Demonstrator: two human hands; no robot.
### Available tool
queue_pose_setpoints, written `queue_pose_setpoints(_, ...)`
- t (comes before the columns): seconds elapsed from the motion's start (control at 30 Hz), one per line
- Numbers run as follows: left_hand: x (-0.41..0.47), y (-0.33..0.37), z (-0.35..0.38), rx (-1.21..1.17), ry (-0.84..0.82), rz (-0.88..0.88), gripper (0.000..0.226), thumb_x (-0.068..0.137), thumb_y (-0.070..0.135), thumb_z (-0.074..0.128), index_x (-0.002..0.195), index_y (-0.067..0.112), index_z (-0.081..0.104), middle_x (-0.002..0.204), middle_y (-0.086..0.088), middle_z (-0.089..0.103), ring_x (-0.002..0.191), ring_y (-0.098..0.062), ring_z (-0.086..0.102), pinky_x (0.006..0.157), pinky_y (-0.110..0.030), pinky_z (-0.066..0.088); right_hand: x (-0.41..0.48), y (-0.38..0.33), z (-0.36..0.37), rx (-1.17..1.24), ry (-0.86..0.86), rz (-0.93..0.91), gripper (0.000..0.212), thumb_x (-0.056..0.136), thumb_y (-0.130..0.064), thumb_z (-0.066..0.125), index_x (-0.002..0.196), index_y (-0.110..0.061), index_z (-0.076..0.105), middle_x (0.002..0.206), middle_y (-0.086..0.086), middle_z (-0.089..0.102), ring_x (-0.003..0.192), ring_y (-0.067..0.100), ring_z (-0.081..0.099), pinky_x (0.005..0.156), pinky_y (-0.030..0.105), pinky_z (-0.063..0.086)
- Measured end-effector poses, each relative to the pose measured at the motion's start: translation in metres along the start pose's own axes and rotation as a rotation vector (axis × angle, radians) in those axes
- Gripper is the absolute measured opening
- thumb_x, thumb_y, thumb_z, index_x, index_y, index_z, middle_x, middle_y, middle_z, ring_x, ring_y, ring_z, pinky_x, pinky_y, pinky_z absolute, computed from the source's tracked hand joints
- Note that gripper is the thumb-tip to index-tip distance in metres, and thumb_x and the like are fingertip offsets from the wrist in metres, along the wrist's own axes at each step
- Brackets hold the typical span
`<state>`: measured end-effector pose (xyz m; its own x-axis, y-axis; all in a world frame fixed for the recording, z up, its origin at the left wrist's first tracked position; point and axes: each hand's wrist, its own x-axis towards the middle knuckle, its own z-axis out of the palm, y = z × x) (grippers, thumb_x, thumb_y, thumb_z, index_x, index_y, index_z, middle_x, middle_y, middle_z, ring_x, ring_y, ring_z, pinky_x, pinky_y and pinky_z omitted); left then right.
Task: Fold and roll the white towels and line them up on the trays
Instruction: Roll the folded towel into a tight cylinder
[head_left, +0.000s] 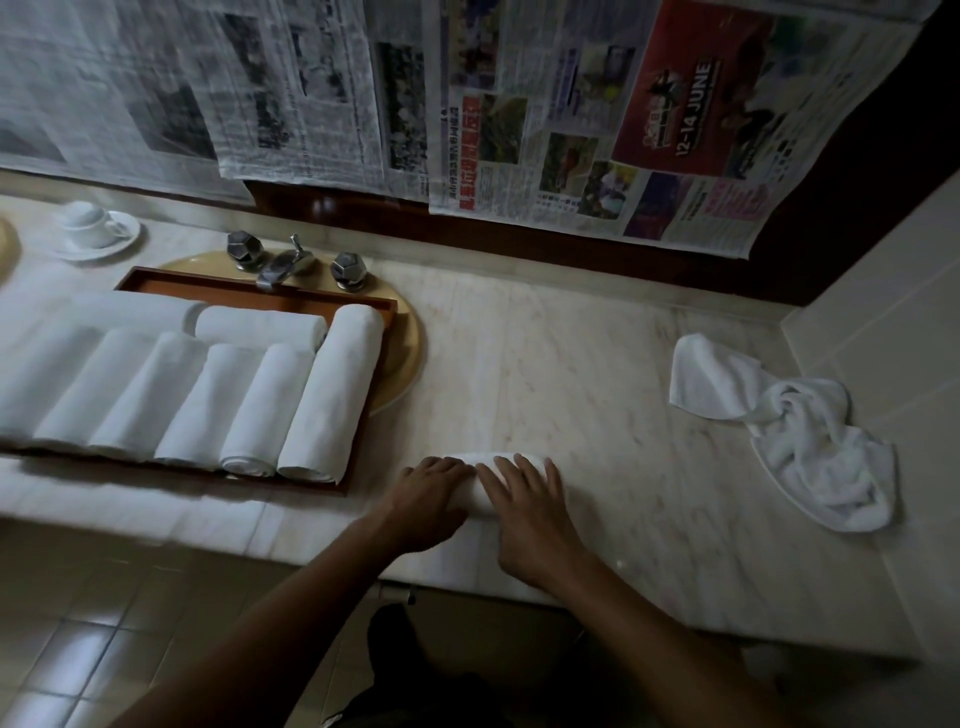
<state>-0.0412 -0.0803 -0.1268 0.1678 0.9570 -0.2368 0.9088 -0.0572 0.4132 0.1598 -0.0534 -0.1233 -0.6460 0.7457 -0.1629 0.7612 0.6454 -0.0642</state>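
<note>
Rolling a small white terry towel (480, 504) on the pale marble worktop (571, 364), just right of the brown wooden tray (249, 291).
The left hand (431, 493) and right hand (524, 509) are pressing it flat-palmed, fingers straight, gripping nothing; pushing evenly with both should be squaring the ends. A crumpled white towel (800, 431) is lying well right of the tray; newspaper sheets (675, 104) hanging behind it are showing "12-14 JUNE".

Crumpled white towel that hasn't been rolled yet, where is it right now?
In the head view, the crumpled white towel lies on the pale marble counter at the right, beside the tiled side wall, well right of the right hand.
</note>
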Motion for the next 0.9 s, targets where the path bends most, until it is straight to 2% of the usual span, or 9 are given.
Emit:
queue_pose_setpoints(0.1, 0.004, -0.002, -0.007, -0.14, -0.03, -0.068, 0.071, 0.096, 0.042, 0.065, 0.157, 0.02, 0.036, 0.159, -0.002, 0.04, 0.142, -0.022, 0.041, 0.114, -0.044, 0.038, 0.009, 0.003, -0.002, -0.024, -0.029, 0.023, 0.102, 0.075, -0.023, 0.066, 0.162, -0.023, 0.012, 0.165, 0.007, 0.022, 0.152, 0.032, 0.019, 0.124, 0.058, 0.005)
queue_pose_setpoints(0.2, -0.002, -0.001, -0.003, -0.355, 0.101, -0.214, 0.077, 0.095, 0.048, 0.067, 0.157, 0.015, 0.034, 0.157, -0.007, 0.04, 0.133, -0.024, 0.05, 0.11, -0.039, 0.044, 0.029, 0.014, -0.012, -0.005, -0.13, 0.027, 0.103, 0.078, -0.026, 0.067, 0.162, -0.024, 0.006, 0.165, 0.006, 0.019, 0.151, 0.03, 0.019, 0.124, 0.055, 0.011)
queue_pose_setpoints(0.27, -0.006, -0.002, 0.004, -0.509, 0.183, -0.376, 0.079, 0.094, 0.055, 0.065, 0.156, 0.016, 0.035, 0.15, -0.011, 0.047, 0.126, -0.026, 0.056, 0.103, -0.041, 0.05, 0.047, 0.02, -0.018, -0.005, -0.204, 0.021, 0.104, 0.077, -0.03, 0.069, 0.161, -0.026, 0.008, 0.162, 0.006, 0.025, 0.146, 0.029, 0.028, 0.121, 0.053, 0.019)
queue_pose_setpoints(0.4, -0.013, 0.003, 0.014, -1.069, 0.119, -0.578, 0.067, 0.097, 0.053, 0.063, 0.148, 0.018, 0.036, 0.126, -0.014, 0.062, 0.1, -0.028, 0.07, 0.083, -0.042, 0.063, 0.067, 0.024, -0.026, -0.007, -0.301, 0.036, 0.094, 0.076, -0.031, 0.072, 0.155, -0.029, 0.021, 0.143, 0.008, 0.042, 0.128, 0.032, 0.044, 0.109, 0.053, 0.035)
queue_pose_setpoints(0.5, -0.017, 0.009, 0.021, -1.39, 0.081, -0.559, 0.063, 0.094, 0.055, 0.066, 0.141, 0.019, 0.044, 0.126, -0.014, 0.063, 0.104, -0.03, 0.071, 0.083, -0.041, 0.063, 0.064, 0.019, -0.03, 0.097, -0.375, 0.051, 0.087, 0.077, -0.039, 0.076, 0.148, -0.029, 0.027, 0.135, 0.009, 0.049, 0.12, 0.032, 0.051, 0.101, 0.049, 0.044)
queue_pose_setpoints(0.63, -0.028, 0.014, 0.03, -1.593, 0.162, -0.559, 0.09, 0.07, 0.065, 0.086, 0.141, 0.023, 0.051, 0.136, -0.01, 0.063, 0.117, -0.027, 0.068, 0.093, -0.043, 0.06, 0.024, 0.0, -0.023, 0.366, -0.36, 0.108, 0.084, 0.075, -0.047, 0.078, 0.143, -0.03, 0.032, 0.131, 0.004, 0.055, 0.112, 0.024, 0.057, 0.091, 0.043, 0.053)
queue_pose_setpoints(0.7, -0.04, 0.02, 0.025, -1.669, 0.18, -0.511, 0.086, 0.071, 0.056, 0.089, 0.141, 0.022, 0.054, 0.136, -0.007, 0.065, 0.122, -0.025, 0.065, 0.102, -0.046, 0.056, 0.002, -0.013, -0.024, 0.433, -0.267, 0.08, 0.088, 0.077, -0.045, 0.078, 0.147, -0.032, 0.027, 0.138, 0.001, 0.05, 0.119, 0.021, 0.052, 0.097, 0.042, 0.05)
queue_pose_setpoints(0.8, -0.061, 0.023, 0.011, -1.715, 0.185, -0.427, 0.077, 0.074, 0.035, 0.088, 0.142, 0.018, 0.055, 0.133, -0.01, 0.067, 0.124, -0.029, 0.064, 0.108, -0.05, 0.051, -0.021, -0.025, -0.034, 0.564, -0.158, 0.066, 0.103, 0.071, -0.06, 0.081, 0.152, -0.038, 0.022, 0.145, -0.009, 0.039, 0.128, 0.013, 0.042, 0.105, 0.039, 0.046)
queue_pose_setpoints(0.9, -0.082, 0.023, -0.016, -1.724, 0.266, -0.345, 0.079, 0.071, 0.023, 0.087, 0.141, 0.009, 0.053, 0.135, -0.022, 0.062, 0.122, -0.035, 0.063, 0.101, -0.047, 0.055, -0.032, -0.027, -0.041, 1.012, -0.16, 0.172, 0.104, 0.065, -0.073, 0.079, 0.151, -0.045, 0.028, 0.149, -0.016, 0.038, 0.131, 0.005, 0.043, 0.097, 0.022, 0.047)
